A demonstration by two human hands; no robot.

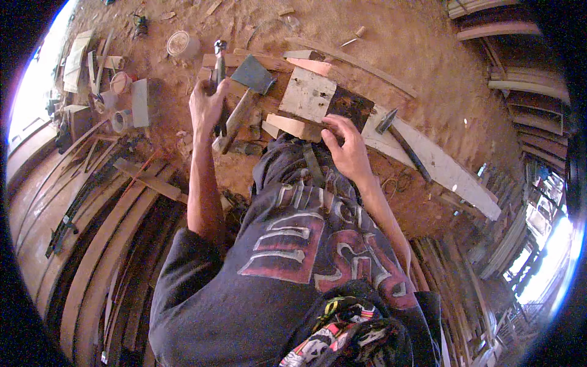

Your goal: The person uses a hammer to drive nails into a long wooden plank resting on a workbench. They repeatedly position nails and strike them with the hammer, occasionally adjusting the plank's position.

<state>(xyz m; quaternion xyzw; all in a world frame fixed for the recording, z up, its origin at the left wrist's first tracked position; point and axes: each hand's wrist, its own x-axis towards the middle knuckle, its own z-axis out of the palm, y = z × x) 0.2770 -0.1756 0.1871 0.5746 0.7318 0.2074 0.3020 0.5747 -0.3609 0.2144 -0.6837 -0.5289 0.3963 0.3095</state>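
Note:
My left hand [206, 109] is closed round a hammer [221, 64], its metal head pointing away from me. Close to it lies a wooden-handled tool [236, 121] with a broad grey head, like a hatchet. My right hand [347, 148] is half curled, thumb apart from the fingers, with nothing visible between them. Its fingertips are at the right end of a light wooden piece [293, 126], in front of a whitish board [307, 95] with dark holes. A dark brown, worn block [350, 111] adjoins this board. Whether the fingertips touch the wood, I cannot tell.
A second hammer [403, 144] rests on a long pale plank [449, 170] at the right. Toward the far left stand a white bucket [181, 44] and several containers. Long boards [113, 244] are stacked at the near left, more timber [520, 85] at the right. The ground is brown and dusty.

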